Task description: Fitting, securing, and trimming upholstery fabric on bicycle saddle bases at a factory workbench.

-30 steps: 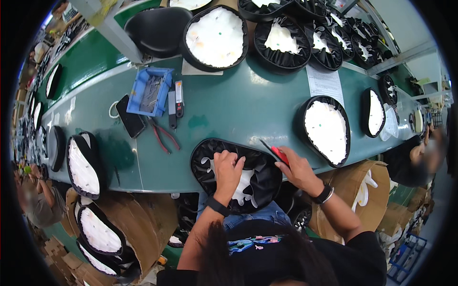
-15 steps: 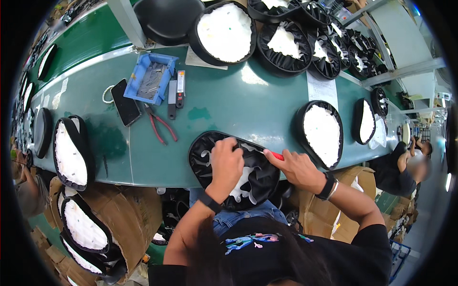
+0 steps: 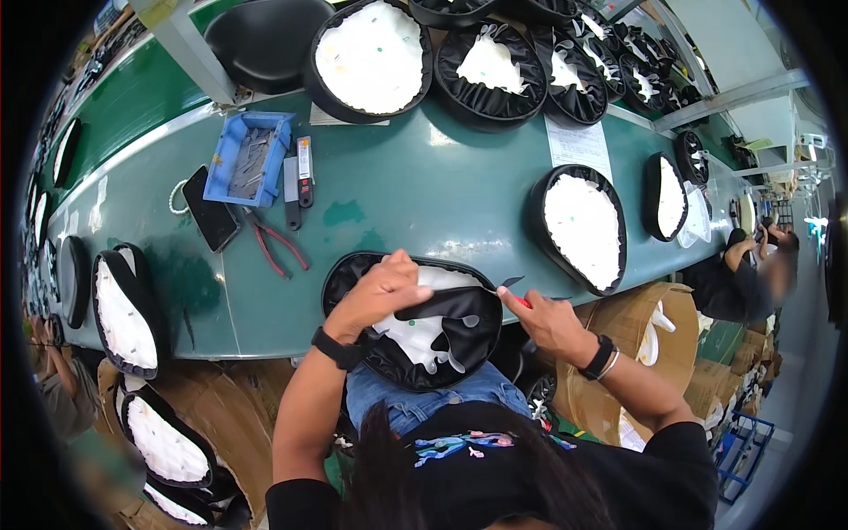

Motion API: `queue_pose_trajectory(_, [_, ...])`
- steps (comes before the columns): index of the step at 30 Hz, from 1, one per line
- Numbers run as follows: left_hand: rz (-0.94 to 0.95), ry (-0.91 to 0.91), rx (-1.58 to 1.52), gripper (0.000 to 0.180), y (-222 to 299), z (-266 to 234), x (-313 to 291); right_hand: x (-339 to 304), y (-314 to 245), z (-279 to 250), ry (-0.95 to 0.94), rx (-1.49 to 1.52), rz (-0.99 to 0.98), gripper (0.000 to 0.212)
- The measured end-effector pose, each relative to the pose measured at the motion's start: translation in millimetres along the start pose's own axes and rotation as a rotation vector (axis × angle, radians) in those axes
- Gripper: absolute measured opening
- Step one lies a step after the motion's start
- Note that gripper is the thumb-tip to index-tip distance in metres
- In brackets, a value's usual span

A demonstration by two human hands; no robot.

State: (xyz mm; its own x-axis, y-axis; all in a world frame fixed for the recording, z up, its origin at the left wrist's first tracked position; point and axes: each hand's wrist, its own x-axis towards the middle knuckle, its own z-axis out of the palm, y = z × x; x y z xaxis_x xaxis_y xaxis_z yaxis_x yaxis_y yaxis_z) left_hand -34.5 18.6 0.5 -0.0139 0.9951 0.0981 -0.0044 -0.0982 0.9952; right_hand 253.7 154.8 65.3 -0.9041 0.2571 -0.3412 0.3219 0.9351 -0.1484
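Note:
A rounded black padded piece, with a loose black cover and white backing inside, lies tilted across the table's front edge and my lap. My left hand is over its far left part, fingers curled on the black cover and thumb stretched to the right; the fingertips are partly hidden. Beside the far right rim, my right hand is closed round a red-handled tool. Most of the handle is inside the fist. A small dark sliver shows by the thumb; I cannot tell whether it belongs to the tool.
On the green table are a blue tray of grey strips, red-handled pliers, two cutters and a phone. Similar padded pieces stand right, left and behind. Cardboard boxes flank me; a co-worker sits far right.
My left hand has moved left and up toward the far rim, and its thumb now points right. More white shows inside the piece. My right hand has shifted slightly right and down with the tool.

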Motion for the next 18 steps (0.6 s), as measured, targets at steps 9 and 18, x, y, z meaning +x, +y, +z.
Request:
queue_pose_trajectory(9, [0.114,0.052,0.059,0.03,5.9,20.3,36.2,-3.7,-24.7,17.4,0.079,0.091,0.188,0.065])
queue_pose_trajectory(18, [-0.022,-0.152,1.034,0.027,18.3,72.3,46.6,-7.0,-65.1,24.0,0.117,0.295,0.531,0.054])
